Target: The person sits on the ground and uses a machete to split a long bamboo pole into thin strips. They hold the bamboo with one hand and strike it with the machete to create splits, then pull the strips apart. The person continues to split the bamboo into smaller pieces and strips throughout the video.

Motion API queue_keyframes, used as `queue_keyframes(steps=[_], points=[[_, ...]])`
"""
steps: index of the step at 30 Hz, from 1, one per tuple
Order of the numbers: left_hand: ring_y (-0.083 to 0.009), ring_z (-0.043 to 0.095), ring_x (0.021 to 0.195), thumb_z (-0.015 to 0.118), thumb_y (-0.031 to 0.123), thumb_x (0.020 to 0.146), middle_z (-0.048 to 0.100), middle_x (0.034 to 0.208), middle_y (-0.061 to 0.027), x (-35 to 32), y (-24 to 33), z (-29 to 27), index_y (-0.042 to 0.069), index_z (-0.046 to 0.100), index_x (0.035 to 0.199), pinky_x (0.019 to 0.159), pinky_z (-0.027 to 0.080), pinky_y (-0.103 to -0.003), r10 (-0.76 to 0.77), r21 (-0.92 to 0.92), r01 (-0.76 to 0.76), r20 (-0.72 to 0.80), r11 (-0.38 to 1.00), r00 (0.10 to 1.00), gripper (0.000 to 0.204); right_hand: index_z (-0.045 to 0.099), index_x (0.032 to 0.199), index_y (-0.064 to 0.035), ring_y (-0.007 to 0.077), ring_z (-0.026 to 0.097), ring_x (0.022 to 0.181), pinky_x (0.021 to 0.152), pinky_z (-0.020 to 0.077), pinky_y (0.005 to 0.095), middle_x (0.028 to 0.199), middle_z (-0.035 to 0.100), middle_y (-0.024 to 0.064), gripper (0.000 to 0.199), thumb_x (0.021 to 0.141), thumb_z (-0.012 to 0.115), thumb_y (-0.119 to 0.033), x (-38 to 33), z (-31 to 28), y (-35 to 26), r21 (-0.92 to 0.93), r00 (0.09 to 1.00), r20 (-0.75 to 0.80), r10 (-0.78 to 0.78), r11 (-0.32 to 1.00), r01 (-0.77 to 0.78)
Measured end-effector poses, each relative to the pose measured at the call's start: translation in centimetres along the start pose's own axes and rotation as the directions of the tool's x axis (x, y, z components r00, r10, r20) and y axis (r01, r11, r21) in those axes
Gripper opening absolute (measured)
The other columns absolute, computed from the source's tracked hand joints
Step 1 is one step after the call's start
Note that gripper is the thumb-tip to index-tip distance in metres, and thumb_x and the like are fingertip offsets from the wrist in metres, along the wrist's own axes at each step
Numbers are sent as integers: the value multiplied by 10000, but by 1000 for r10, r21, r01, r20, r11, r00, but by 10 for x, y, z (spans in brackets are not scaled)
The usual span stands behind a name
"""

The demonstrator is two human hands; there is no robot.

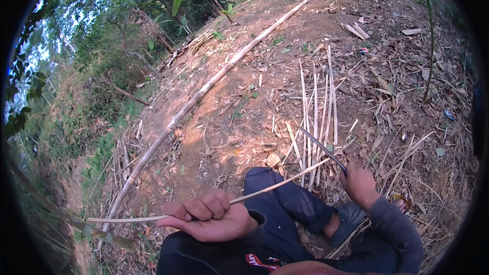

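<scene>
While the left hand (209,217) lies palm up with its fingers curled shut over a thin bamboo strip (153,218), the right hand (359,185) is closed round the handle of a dark blade (322,148). From the left grip the strip runs out both ways: one end reaches far to the left of the fist, pale and slightly bowed, and the other rises to the right, crossing above the dark trouser knee (285,198) toward the blade. Whether strip and blade touch cannot be told. The blade slants up and to the left from the right fist, its tip over a bundle of split strips (318,117) that lie on the ground just beyond both hands, fanned out lengthwise away from the person. The right fist sits just above a dark shoe (349,221), with a grey sleeve (397,229) behind it.

Well beyond the left grip, a long whole bamboo pole (214,82) lies on bare brown earth, running from near the strip's left end up and away to the far right. Dry leaves and shavings (402,102) cover the ground past the right hand. Green bushes (102,30) stand far off to the left of the pole.
</scene>
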State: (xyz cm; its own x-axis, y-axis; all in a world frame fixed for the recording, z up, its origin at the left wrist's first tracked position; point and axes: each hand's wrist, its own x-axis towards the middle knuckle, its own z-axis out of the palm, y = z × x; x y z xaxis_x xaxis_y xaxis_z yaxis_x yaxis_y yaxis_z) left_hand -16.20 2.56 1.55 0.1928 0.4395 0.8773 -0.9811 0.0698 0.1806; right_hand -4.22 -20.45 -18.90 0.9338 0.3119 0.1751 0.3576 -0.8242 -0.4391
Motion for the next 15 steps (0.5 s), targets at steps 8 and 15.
queue_keyframes(steps=[8, 15], points=[[-45, 96, 377, 228, 525, 1049, 197, 488, 35, -5, -2, -13, 187, 267, 812, 318, 98, -234, -57, -42, 50, -191, 998, 980, 415, 542, 896, -30, 401, 653, 664, 612, 530, 494, 713, 642, 212, 241, 860, 650, -242, -28, 35, 89, -63, 959, 2, 282, 957, -282], [-38, 79, 410, 286, 448, 1068, 162, 541, 65, 2, -10, -11, 166, 367, 826, 350, 86, -248, 14, 75, -3, -143, 997, 990, 380, 536, 907, -20, 413, 660, 671, 618, 542, 498, 697, 643, 227, 253, 882, 639, -249, -29, 40, 68, -73, 961, -11, 278, 958, -278]])
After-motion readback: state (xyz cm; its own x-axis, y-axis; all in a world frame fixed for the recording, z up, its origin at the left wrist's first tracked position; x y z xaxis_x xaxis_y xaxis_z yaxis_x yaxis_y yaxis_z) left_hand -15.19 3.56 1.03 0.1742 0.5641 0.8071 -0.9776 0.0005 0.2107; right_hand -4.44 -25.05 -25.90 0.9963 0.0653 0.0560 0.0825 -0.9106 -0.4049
